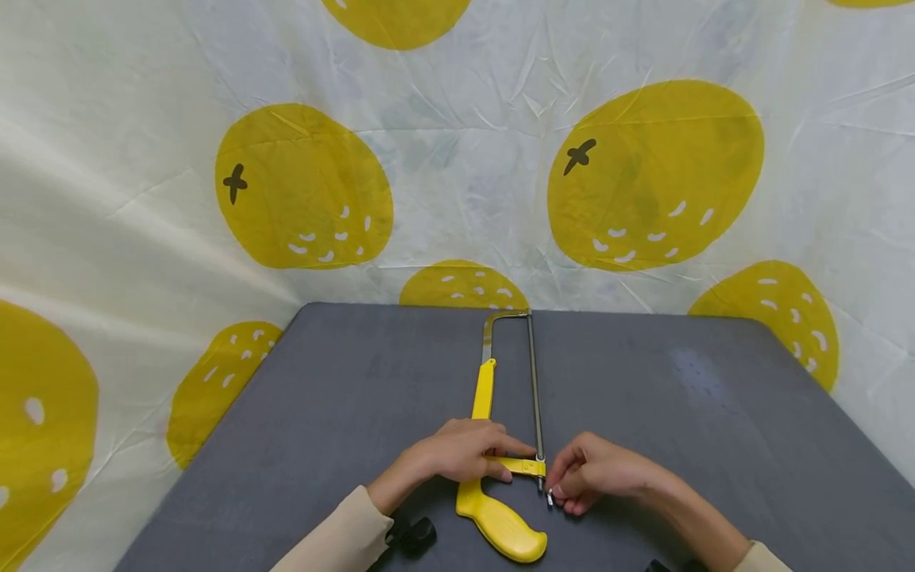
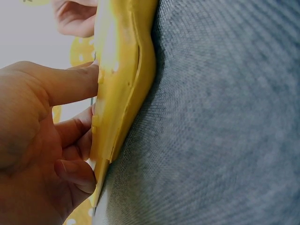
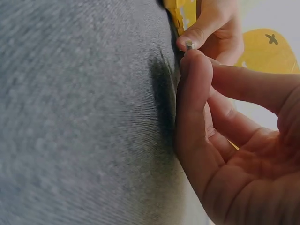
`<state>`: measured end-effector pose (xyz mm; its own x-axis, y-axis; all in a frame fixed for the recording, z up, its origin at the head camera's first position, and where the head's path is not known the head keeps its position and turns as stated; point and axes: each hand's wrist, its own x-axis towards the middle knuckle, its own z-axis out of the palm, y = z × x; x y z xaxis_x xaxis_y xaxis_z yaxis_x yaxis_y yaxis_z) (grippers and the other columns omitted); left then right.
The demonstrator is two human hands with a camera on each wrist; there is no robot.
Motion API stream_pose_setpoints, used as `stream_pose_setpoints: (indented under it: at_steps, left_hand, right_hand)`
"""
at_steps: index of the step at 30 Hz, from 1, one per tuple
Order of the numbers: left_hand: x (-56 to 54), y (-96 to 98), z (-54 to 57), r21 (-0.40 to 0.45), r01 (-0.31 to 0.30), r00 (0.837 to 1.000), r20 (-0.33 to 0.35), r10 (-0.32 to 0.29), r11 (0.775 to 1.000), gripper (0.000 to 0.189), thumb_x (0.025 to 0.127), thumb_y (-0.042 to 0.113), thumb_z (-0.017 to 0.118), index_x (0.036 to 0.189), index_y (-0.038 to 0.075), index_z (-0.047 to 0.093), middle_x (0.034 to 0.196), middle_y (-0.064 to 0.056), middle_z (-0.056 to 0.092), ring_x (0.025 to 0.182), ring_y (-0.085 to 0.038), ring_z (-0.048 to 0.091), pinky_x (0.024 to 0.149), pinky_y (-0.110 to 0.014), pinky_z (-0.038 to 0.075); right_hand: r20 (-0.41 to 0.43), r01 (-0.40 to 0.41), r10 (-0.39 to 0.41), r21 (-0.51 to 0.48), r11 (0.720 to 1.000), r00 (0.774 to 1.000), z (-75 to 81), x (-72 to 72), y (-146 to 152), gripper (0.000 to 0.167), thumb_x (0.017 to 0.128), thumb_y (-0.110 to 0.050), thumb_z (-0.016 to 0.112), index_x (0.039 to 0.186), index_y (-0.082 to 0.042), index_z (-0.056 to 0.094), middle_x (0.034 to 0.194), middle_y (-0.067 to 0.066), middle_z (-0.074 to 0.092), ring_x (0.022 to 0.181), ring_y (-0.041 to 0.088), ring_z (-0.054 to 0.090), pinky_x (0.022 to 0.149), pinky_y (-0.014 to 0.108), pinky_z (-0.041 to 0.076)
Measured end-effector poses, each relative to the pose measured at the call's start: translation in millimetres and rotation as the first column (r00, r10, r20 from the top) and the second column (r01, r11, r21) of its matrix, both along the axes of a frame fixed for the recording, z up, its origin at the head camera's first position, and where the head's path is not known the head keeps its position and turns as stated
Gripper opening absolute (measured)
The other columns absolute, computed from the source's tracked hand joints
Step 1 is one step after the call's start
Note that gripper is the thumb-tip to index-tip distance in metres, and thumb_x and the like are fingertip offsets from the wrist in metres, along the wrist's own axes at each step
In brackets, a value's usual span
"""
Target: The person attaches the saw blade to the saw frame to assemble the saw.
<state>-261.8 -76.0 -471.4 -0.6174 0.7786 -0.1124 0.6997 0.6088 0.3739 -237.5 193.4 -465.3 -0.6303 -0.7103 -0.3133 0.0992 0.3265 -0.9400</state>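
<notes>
A hacksaw (image 1: 484, 389) with a yellow handle and frame lies flat on the grey table, its handle toward me. Its blade (image 1: 534, 381) runs along the right side, from the far metal arm to a yellow bracket with a short threaded end (image 1: 541, 485). My left hand (image 1: 468, 449) holds the frame by that bracket, index finger on the far side and thumb on the near side. Just right of the threaded end, my right hand (image 1: 596, 474) pinches a small silvery metal piece (image 1: 550, 499) between thumb and fingertips. The fingers cover most of this piece; its tip (image 3: 189, 44) shows above them.
The grey table (image 1: 643, 381) stretches around the saw. White cloth (image 1: 472, 183) with yellow fruit prints hangs behind and beside it. A black wrist device (image 1: 418, 536) sits below my left sleeve, near the saw handle.
</notes>
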Motion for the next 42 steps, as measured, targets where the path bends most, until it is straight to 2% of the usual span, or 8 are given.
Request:
stream_pose_setpoints:
  at_steps: [8,19,31,42]
  left_hand:
    - [-1.7,-0.3,0.4,0.003,0.001,1.0,0.0,-0.001,1.0,0.046,0.1,0.041,0.067,0.145,0.043,0.058,0.087,0.015,0.055,0.071,0.001,0.048,0.058,-0.021,0.036]
    - [-2.3,0.2,3.0,0.005,-0.006,1.0,-0.005,0.006,1.0,0.046,0.099,0.041,0.067,0.144,0.043,0.059,0.086,0.015,0.054,0.07,0.0,0.048,0.059,-0.021,0.036]
    - [-2.5,0.2,0.9,0.008,0.001,1.0,-0.022,-0.001,1.0,0.046,0.099,0.04,0.068,0.144,0.042,0.059,0.086,0.015,0.055,0.07,0.0,0.048,0.059,-0.021,0.036]
    - [-1.8,0.4,1.5,0.007,-0.006,1.0,-0.017,0.006,1.0,0.046,0.099,0.039,0.068,0.144,0.042,0.059,0.086,0.015,0.054,0.07,0.0,0.047,0.058,-0.022,0.035]
  right_hand:
    - [0.078,0.012,-0.008,-0.06,0.998,0.997,-0.7,-2.0,0.8,0.026,0.089,0.0,0.064,0.104,0.021,0.064,0.083,0.005,0.075,0.071,0.009,0.073,0.067,0.029,0.062]
    - [0.176,0.051,-0.032,-0.108,0.993,0.984,-7.5,-2.2,-5.5,0.007,0.087,-0.001,0.066,0.094,0.002,0.064,0.087,0.011,0.076,0.076,0.014,0.075,0.072,0.032,0.062]
    - [0.235,0.125,-0.084,-0.166,0.978,0.968,-13.7,-0.1,-9.1,0.018,0.087,-0.001,0.071,0.09,-0.006,0.053,0.088,0.014,0.078,0.08,0.017,0.078,0.073,0.033,0.062]
    - [0.311,0.149,-0.086,-0.185,0.972,0.947,-13.1,0.5,-9.9,0.026,0.089,0.004,0.068,0.091,-0.008,0.046,0.092,0.015,0.078,0.089,0.021,0.079,0.08,0.036,0.062]
